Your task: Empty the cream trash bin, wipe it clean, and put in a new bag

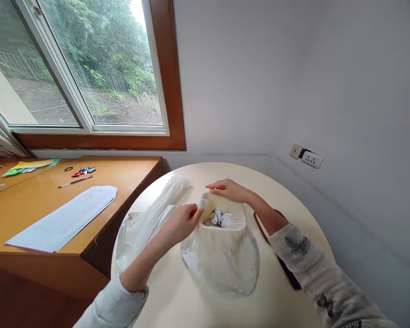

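White bag (225, 259) stands open-mouthed near the middle of the round desk (294, 205), between both hands. Crumpled paper (220, 218) with dark print shows inside the mouth.

Left hand (181, 222): fingers pinching the bag's near-left rim, thumb against fingertips.

Right hand (229, 189): at the far rim, fingers pressed together and curled over the edge, gripping it.

Second clear bag (146, 225) lies flat and stretched out just left of the white bag, under the left hand.

A dark flat object (289, 275) lies beneath the right forearm; what it is cannot be told.

Wooden desk (130, 175) adjoins on the left, carrying a long sheet of paper (64, 218) and a pen (75, 181). Wall socket (311, 158) on the right wall.
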`<move>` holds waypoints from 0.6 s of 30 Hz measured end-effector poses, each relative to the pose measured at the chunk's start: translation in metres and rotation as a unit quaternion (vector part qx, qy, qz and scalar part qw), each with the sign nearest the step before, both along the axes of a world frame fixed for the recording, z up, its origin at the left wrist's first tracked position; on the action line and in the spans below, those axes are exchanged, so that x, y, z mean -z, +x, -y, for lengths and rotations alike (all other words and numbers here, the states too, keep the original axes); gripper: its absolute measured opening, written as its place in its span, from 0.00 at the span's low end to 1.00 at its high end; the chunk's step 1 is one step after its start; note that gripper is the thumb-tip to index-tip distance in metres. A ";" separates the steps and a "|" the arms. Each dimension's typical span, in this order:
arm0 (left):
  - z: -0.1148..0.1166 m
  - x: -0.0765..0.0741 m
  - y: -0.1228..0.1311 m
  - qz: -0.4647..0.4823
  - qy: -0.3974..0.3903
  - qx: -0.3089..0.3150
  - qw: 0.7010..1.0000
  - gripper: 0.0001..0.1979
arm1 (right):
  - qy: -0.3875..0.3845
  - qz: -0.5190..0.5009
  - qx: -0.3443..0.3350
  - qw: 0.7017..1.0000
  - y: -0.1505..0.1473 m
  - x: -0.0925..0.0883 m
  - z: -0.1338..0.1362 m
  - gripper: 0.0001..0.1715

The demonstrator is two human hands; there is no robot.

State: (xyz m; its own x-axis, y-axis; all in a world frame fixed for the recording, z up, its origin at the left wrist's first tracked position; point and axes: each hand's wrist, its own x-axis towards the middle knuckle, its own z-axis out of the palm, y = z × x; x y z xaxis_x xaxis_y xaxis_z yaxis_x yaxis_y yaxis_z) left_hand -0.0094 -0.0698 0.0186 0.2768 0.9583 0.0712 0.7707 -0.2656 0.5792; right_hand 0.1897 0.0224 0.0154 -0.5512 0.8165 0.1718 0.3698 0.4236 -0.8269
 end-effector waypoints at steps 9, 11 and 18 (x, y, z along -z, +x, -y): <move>0.000 -0.001 -0.008 0.008 -0.004 0.030 1.000 0.19 | 0.091 0.110 0.025 0.990 0.004 -0.001 -0.001 0.14; 0.000 -0.004 -0.009 0.008 -0.011 0.031 0.999 0.19 | 0.112 0.126 0.051 0.984 0.009 -0.002 0.004 0.14; 0.000 -0.005 -0.012 0.002 -0.029 0.045 0.999 0.19 | 0.129 0.185 0.111 0.968 0.027 -0.008 0.018 0.14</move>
State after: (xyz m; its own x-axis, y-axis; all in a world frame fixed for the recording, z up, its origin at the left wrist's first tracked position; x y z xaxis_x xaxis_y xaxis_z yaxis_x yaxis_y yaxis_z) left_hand -0.0216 -0.0699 0.0234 0.3627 0.9318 0.0167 0.7427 -0.2999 0.5987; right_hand 0.2170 0.0040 0.0230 -0.4303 0.8778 0.2103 0.7257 0.4750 -0.4978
